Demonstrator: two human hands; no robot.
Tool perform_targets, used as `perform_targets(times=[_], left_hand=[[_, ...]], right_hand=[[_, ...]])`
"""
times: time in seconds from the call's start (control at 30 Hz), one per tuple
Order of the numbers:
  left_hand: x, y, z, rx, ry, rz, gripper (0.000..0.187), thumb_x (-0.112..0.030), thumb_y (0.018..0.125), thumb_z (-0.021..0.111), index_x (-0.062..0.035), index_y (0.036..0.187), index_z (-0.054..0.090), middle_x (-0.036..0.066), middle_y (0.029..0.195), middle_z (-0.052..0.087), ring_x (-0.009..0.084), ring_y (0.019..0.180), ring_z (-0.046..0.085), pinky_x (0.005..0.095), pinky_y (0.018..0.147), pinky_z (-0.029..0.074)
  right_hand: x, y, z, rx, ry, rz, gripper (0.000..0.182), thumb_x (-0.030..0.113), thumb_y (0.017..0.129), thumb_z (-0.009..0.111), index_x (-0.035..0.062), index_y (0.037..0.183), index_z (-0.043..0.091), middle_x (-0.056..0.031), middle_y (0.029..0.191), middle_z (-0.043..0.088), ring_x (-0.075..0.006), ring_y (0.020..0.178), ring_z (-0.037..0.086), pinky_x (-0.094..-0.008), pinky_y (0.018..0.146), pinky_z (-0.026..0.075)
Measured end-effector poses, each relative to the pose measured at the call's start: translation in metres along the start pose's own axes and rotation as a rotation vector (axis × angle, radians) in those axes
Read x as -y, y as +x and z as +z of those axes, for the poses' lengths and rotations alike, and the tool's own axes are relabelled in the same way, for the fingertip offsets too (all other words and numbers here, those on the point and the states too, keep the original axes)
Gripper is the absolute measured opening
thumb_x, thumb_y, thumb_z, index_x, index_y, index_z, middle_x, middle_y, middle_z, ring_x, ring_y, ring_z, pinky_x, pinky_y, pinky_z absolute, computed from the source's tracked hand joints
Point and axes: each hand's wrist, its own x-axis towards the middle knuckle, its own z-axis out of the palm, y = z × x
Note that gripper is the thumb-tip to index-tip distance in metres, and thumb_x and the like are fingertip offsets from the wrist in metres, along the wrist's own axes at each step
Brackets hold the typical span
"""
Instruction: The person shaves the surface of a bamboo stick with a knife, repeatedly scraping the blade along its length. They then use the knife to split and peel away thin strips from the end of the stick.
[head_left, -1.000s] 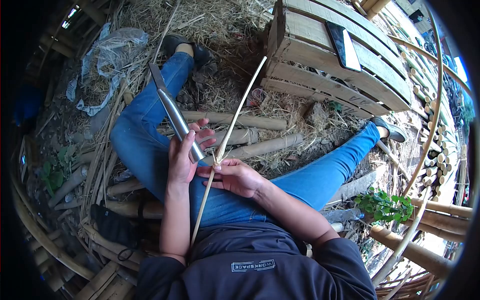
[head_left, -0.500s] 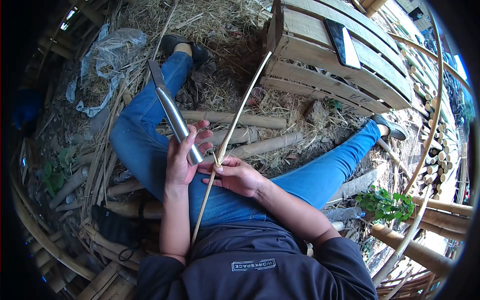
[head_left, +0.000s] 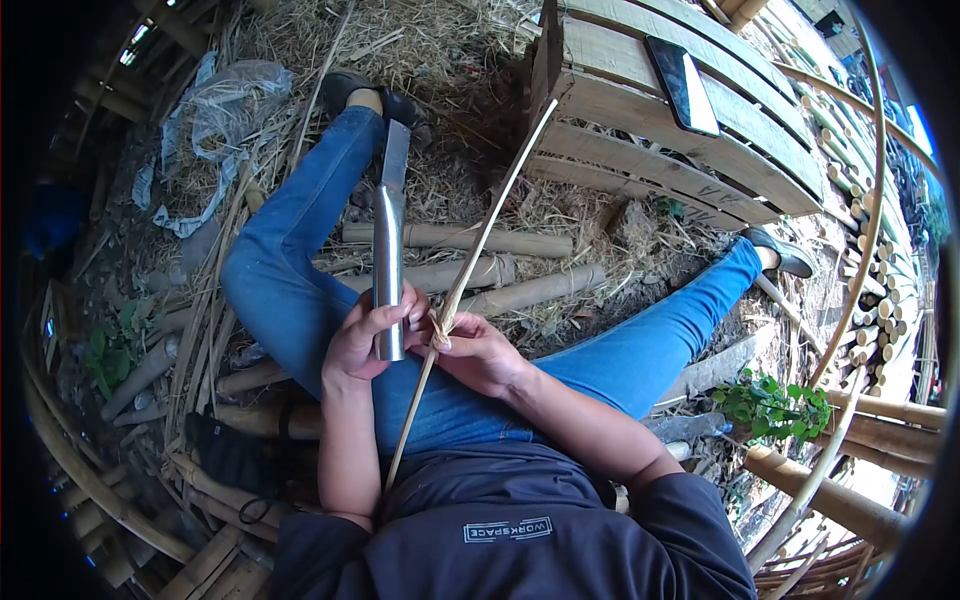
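Note:
My left hand (head_left: 372,335) is wrapped round the shiny metal handle (head_left: 388,270) of a knife, whose flat blade (head_left: 396,160) points away from me. My right hand (head_left: 478,355) pinches a knotted part (head_left: 440,328) of a pale split strip (head_left: 487,228). The strip runs from near my lap up toward a wooden crate. The fingertips of my left hand are close beside the knot; whether they touch it I cannot tell.
A slatted wooden crate (head_left: 640,110) at the upper right bears a phone (head_left: 684,85). Bamboo pieces (head_left: 460,238) lie on the straw-covered ground between my legs. Crumpled plastic (head_left: 235,105) is at the upper left, a leafy plant (head_left: 770,405) at the right, beside bamboo poles (head_left: 830,500).
The knife has swung from leaning left to nearly upright in view. My left hand has moved closer to the knot, its fingers now more curled. My right hand has hardly moved.

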Motion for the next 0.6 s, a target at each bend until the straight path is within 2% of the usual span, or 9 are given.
perform_targets(times=[0.27,0.47,0.6], left_hand=[[0.005,-0.001,-0.004,-0.063,0.007,-0.09,0.028,-0.026,0.087,0.067,-0.0049,0.096,0.05,0.009,0.093,0.052,0.0164,0.091,0.053,0.0306,0.076,0.052],[0.001,-0.003,-0.007,-0.102,0.087,-0.087,0.025,-0.025,0.088,0.067,-0.0059,0.096,0.052,0.008,0.094,0.054,0.0162,0.095,0.055,0.0317,0.078,0.053],[-0.007,-0.005,-0.008,-0.126,0.173,-0.095,0.023,-0.025,0.088,0.068,-0.0064,0.093,0.055,0.006,0.095,0.056,0.0155,0.094,0.059,0.0344,0.082,0.055]], right_hand=[[-0.001,-0.001,0.003,-0.018,0.062,-0.014,0.023,0.008,0.083,0.073,0.0069,0.106,0.07,-0.005,0.111,0.066,-0.0211,0.111,0.057,-0.0449,0.109,0.034],[0.0,-0.001,-0.001,0.031,0.08,0.02,0.024,0.009,0.084,0.072,0.0086,0.108,0.069,-0.0046,0.117,0.064,-0.0271,0.116,0.056,-0.0458,0.109,0.035],[0.002,-0.001,0.003,0.023,0.071,0.036,0.029,0.011,0.086,0.071,0.0079,0.114,0.067,-0.0068,0.127,0.06,-0.0295,0.126,0.05,-0.0464,0.112,0.032]])
